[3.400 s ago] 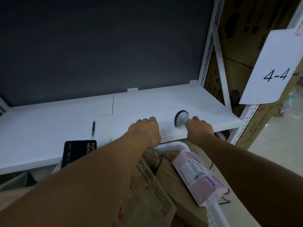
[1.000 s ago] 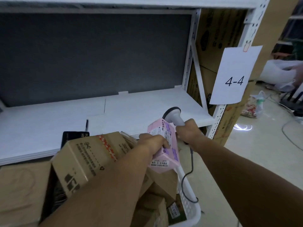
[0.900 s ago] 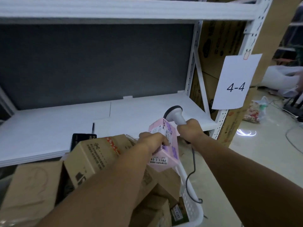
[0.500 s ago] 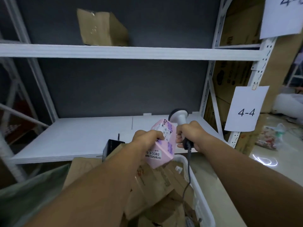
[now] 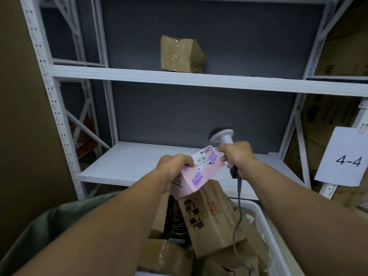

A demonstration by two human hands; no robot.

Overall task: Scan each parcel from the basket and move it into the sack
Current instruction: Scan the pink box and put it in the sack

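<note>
One pink parcel [image 5: 201,174] and one scanner [image 5: 222,135] are counted. Two hands are seen: one left hand [image 5: 173,166], one right hand [image 5: 237,156]. One white basket [image 5: 266,226], one green sack [image 5: 39,236] and one paper sign [image 5: 346,158] are counted. At least three brown boxes [image 5: 209,218] are made out in the basket, and one shelf box [image 5: 181,54] above.

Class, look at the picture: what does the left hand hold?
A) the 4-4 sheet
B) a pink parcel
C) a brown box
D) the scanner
B: the left hand grips the pink parcel, while the right hand holds the scanner.
</note>
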